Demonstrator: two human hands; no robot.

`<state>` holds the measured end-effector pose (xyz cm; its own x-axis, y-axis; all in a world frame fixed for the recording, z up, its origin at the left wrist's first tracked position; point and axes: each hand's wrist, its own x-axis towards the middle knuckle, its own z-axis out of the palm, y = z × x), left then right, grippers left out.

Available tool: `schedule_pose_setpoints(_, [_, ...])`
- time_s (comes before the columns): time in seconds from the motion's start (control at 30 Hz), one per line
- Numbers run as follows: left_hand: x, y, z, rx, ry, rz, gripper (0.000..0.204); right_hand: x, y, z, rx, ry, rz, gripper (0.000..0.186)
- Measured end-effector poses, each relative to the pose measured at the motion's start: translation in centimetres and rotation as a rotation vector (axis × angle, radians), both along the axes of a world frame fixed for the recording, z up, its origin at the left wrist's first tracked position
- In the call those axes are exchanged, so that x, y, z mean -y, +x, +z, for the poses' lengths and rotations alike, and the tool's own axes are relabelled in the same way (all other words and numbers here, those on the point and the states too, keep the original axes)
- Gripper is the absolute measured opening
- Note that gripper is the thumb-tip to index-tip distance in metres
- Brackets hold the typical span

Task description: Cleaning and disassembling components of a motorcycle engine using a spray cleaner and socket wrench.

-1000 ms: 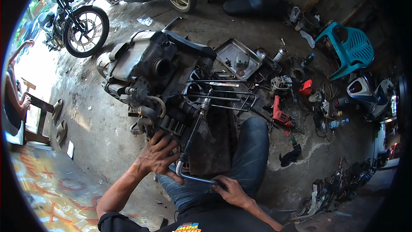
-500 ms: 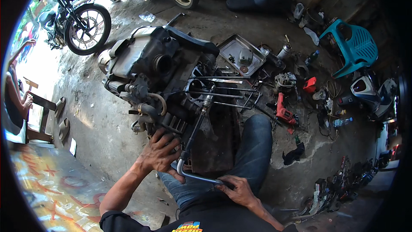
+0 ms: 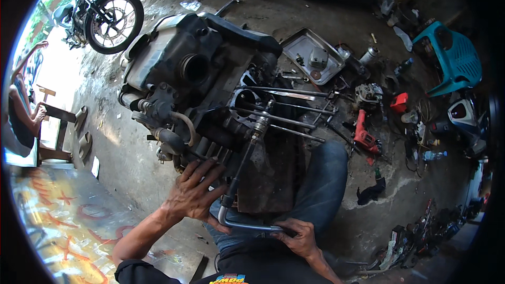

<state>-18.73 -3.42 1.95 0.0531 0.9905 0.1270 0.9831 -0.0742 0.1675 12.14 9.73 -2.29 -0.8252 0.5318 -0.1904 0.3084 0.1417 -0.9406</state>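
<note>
On the dirty concrete floor (image 3: 131,152) sits a motorbike engine (image 3: 210,94). Your left hand (image 3: 192,194) presses flat on it, fingers spread. Your right hand (image 3: 300,236) squeezes the bent wrench handle (image 3: 247,225).

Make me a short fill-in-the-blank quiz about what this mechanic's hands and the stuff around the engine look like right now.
1. The right hand grips the bent handle of a long ____.
2. The left hand rests spread on the ____ block.
3. The plastic chair is ____ in colour.
4. The power drill on the floor is ____.

Missing words: wrench; engine; teal; red
</note>
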Motion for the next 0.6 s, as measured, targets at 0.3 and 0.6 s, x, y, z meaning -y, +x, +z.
schedule_pose_setpoints(0.3, [0.2, 0.5, 1.1, -0.051, -0.144, 0.024, 0.102, -0.2, 0.7, -1.3, 0.098, -0.002, 0.049, 0.031])
schedule_pose_setpoints(0.6, [-0.2, 0.4, 0.4, -0.160, -0.054, 0.010, 0.102, -0.5, -0.3, -1.0, 0.033, 0.012, 0.004, 0.030])
